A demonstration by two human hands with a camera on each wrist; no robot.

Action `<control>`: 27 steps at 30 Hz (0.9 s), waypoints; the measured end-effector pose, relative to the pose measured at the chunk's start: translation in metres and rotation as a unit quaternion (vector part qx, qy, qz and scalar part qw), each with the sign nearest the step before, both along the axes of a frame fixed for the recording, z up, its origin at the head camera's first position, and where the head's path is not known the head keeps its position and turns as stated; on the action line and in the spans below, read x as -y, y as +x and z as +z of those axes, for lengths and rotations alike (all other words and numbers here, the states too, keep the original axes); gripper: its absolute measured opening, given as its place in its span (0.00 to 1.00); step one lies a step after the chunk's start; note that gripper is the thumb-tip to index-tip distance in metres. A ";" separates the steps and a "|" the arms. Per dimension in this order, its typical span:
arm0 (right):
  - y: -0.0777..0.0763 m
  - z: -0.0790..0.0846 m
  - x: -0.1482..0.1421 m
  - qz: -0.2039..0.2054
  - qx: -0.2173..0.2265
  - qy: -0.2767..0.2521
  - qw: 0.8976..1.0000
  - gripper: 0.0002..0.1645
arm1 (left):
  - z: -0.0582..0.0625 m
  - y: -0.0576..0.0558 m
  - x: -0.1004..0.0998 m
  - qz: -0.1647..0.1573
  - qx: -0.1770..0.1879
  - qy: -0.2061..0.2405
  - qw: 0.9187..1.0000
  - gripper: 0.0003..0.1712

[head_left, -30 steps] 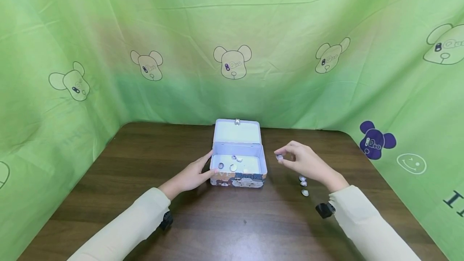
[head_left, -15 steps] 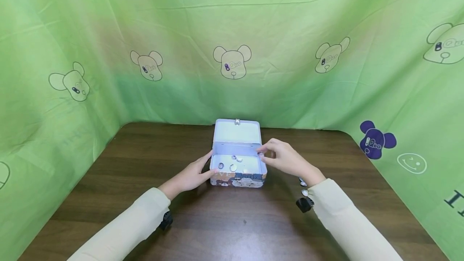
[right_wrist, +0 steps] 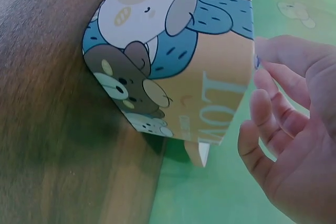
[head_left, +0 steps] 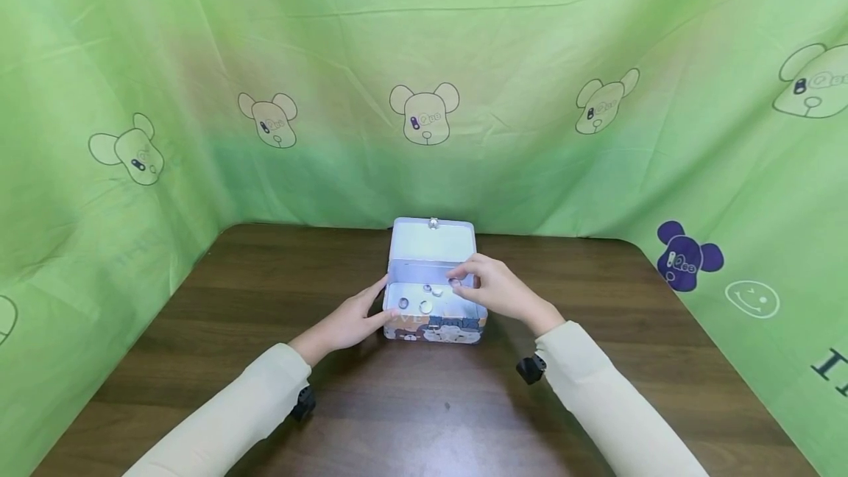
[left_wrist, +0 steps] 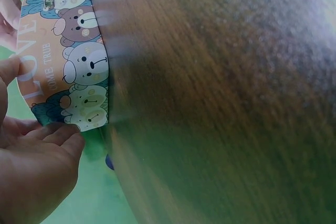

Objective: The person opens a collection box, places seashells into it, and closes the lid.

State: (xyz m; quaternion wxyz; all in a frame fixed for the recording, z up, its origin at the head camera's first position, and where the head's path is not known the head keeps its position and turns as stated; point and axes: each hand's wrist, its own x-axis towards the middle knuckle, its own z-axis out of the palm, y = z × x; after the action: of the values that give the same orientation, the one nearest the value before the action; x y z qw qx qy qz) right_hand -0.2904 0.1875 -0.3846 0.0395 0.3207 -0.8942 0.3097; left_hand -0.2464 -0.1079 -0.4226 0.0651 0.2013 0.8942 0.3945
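Note:
A hinged tin box with bears printed on it stands on the table, its lid raised at the back. My left hand holds the box's front left corner, thumb on the front rim and fingers along the side. Above the inside of the box, my right hand pinches a small round purplish-white piece between thumb and fingertips; its kind is too small to tell. Several similar pieces, among them a dark-rimmed one and a white one, lie on the box floor. In the right wrist view, only a sliver of the pinched piece shows.
The brown wooden table extends around the box on all sides. Behind it hangs a green cloth with bear-head prints. Dark wrist cameras sit under both sleeves. The right forearm covers part of the table.
My right hand has carried the small round piece leftward from beside the box to over its inside. The pieces on the table at right are now hidden by the arm. My left hand stays put.

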 end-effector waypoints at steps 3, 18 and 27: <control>-0.002 -0.003 0.003 0.001 -0.003 0.004 1.000 0.15 | -0.001 -0.001 0.000 -0.001 -0.002 0.002 1.000 0.44; -0.006 -0.010 0.007 -0.005 0.010 0.014 1.000 0.14 | -0.002 -0.001 0.001 -0.001 0.000 0.003 1.000 0.44; -0.005 -0.008 0.012 -0.012 -0.010 0.032 0.999 0.16 | 0.000 0.000 0.000 -0.004 -0.002 0.001 1.000 0.43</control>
State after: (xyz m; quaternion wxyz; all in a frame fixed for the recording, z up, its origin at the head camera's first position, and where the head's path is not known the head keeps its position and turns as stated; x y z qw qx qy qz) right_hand -0.2950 0.1754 -0.3931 0.0423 0.3146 -0.9068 0.2775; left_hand -0.2468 -0.1080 -0.4230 0.0647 0.2054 0.8931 0.3950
